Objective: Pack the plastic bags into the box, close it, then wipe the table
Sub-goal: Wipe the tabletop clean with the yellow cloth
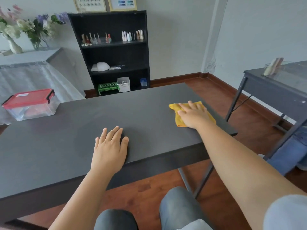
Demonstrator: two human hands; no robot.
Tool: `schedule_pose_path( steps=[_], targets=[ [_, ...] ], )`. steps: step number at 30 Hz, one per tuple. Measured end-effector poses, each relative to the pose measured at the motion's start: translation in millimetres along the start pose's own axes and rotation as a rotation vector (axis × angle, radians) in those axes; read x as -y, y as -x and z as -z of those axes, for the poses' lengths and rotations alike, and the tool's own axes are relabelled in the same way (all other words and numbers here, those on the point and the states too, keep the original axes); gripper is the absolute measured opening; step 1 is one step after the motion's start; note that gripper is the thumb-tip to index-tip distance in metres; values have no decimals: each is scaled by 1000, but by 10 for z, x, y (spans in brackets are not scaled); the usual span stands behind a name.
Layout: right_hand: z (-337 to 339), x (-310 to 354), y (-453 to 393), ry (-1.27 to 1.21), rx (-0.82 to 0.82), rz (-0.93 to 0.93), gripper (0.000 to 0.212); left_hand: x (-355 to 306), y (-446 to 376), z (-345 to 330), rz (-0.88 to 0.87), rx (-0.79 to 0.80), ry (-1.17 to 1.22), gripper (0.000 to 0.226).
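Observation:
A clear plastic box [31, 110] with a red lid latched shut stands at the far left corner of the dark grey table [116, 113]; faint contents show through its wall. A yellow cloth [178, 121] lies flat near the table's right edge. My right hand [193, 114] presses down on the cloth with straight, spread fingers. My left hand [109, 150] rests flat on the table near the front edge, fingers straight, holding nothing.
A black shelf unit [114, 52] with small bottles and baskets stands behind the table. A second grey table [279, 87] is at the right, a draped table with flower vases [15, 45] at the left. My knees show below the front edge.

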State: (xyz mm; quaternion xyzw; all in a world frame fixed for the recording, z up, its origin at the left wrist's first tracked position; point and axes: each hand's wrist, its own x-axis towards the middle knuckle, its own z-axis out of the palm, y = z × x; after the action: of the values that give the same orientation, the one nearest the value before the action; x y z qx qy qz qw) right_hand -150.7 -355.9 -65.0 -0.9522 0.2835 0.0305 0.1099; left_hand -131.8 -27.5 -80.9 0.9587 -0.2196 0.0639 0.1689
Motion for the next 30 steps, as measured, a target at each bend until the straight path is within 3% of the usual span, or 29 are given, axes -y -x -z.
schedule_pose_path(
  steps=[4,11,17,23,30],
  targets=[
    [111,-473,-65,-8,-8,-138,54,5,8,-4,8,-3,10,55],
    [-28,-758,364,9,-53,-220,59,28,7,-19,4,-17,14,57],
    [-226,-563,809,105,-71,-75,60,24,12,-41,-3,-23,19,58],
    [-153,-439,625,102,5,124,63,28,28,-14,12,-29,26,55],
    [30,-512,357,94,58,150,62,32,14,-2,22,-19,32,53]
  ],
)
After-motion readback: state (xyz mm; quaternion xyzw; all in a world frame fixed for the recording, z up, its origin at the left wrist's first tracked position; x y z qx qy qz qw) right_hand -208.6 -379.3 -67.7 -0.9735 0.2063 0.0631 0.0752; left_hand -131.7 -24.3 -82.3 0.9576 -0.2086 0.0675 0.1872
